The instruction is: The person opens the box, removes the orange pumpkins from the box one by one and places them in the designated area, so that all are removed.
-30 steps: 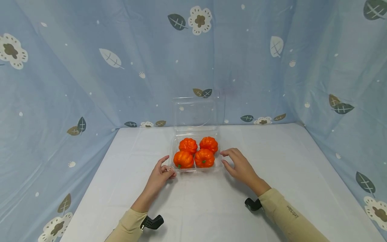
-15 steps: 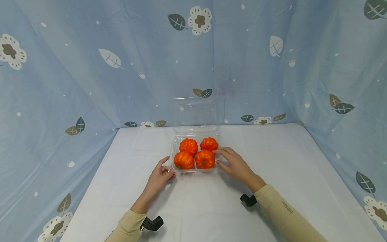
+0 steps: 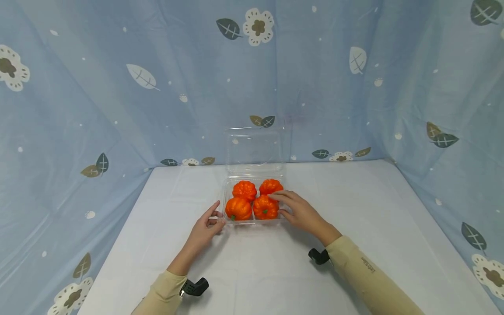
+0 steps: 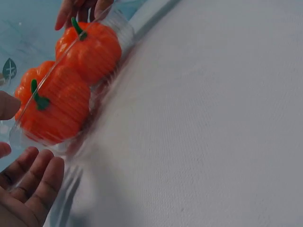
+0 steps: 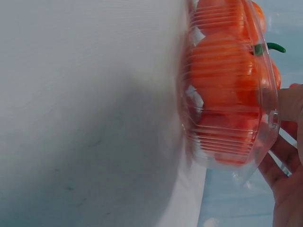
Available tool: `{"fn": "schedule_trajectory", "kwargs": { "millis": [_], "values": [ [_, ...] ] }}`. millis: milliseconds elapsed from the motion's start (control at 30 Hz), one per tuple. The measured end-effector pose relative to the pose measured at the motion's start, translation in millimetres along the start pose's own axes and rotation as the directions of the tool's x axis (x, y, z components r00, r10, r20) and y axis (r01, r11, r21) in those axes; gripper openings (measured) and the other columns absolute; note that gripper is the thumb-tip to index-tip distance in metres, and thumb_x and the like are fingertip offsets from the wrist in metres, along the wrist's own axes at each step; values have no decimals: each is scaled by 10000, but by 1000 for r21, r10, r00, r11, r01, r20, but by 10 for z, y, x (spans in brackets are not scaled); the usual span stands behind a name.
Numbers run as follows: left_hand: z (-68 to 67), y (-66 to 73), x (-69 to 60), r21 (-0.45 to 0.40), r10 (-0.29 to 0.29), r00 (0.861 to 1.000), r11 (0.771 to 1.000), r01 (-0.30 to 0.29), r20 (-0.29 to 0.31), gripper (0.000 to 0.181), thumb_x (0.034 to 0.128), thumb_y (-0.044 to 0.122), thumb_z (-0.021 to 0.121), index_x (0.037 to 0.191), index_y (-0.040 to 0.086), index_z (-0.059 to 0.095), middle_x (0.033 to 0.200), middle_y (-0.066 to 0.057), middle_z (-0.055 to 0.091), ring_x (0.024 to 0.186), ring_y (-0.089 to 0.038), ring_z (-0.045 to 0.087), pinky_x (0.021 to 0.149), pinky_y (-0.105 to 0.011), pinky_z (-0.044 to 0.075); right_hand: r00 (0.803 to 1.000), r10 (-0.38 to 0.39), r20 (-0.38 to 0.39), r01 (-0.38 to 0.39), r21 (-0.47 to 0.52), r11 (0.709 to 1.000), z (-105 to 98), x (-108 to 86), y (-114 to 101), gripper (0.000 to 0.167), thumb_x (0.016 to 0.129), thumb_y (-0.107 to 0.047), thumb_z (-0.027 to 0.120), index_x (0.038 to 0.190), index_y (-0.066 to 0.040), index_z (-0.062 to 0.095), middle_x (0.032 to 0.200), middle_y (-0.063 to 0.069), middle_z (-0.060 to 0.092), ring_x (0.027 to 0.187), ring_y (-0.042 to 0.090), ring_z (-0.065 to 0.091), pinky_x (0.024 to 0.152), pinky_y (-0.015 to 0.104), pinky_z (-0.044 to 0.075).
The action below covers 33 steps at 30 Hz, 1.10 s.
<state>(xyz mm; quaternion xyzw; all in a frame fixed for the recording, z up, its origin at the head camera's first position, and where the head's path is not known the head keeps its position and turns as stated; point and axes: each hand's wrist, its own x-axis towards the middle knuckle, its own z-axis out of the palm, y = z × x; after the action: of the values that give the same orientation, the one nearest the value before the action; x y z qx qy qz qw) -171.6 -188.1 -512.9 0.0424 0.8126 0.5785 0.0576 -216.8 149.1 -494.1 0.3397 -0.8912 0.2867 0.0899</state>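
Note:
A clear plastic clamshell box (image 3: 245, 222) sits toward the back of the table with its lid (image 3: 255, 151) raised. Several small orange toy pumpkins fill it, including the front-right pumpkin (image 3: 265, 208) and front-left pumpkin (image 3: 238, 208), both with green stems. Over the right rim reaches my right hand (image 3: 301, 213). Its fingertips lie over the front-right pumpkin and the thumb is at that pumpkin's side; whether they touch is unclear. Beside the box's front-left corner is my left hand (image 3: 204, 229), fingers loosely spread. In the left wrist view its fingers (image 4: 49, 184) hold nothing.
White cloth covers the table (image 3: 252, 271). A blue patterned curtain (image 3: 197, 87) hangs behind and at both sides, close to the raised lid. Black wrist devices (image 3: 195, 287) stick out beneath both sleeves.
My right hand has moved left from outside the box to over the front-right pumpkin. The left hand has stayed near the front-left corner, shifting slightly. The box and pumpkins look unmoved.

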Motion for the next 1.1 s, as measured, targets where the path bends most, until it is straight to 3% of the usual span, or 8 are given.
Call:
{"fn": "schedule_trajectory", "kwargs": {
  "millis": [233,433,700,1100],
  "values": [
    [-50,-66,36,26,5,998,1000,-7,61,748,991,211,688,1620,154,287,1462,-171,501,1096,-274,618,834,-357,600,994,-35,101,39,-37,999,-5,81,-6,703,873,7,776,1493,-220,535,1517,56,504,1350,322,503,1093,485,447],
    [-55,-61,57,63,19,996,998,-25,90,785,984,199,695,1631,164,252,1600,-91,396,1167,-268,611,863,-295,571,988,-45,149,56,-66,996,-22,127,-9,737,847,26,788,1491,-234,542,1528,82,496,1345,358,505,1081,521,449],
    [-55,-55,64,67,36,994,997,-43,102,787,989,220,689,1630,133,240,1625,-75,368,1267,-316,570,1057,-528,464,982,-10,187,22,-67,998,-29,161,-19,722,843,-13,810,1481,-235,555,1522,84,507,1357,356,494,1095,542,427],
    [-32,-70,59,90,27,996,995,-35,89,781,993,239,679,1631,135,239,1616,-59,386,1272,-323,565,1068,-559,445,980,7,197,3,-53,999,-35,182,-39,714,854,-67,820,1490,-229,541,1497,94,526,1351,362,494,1109,567,400]
  ]
}}
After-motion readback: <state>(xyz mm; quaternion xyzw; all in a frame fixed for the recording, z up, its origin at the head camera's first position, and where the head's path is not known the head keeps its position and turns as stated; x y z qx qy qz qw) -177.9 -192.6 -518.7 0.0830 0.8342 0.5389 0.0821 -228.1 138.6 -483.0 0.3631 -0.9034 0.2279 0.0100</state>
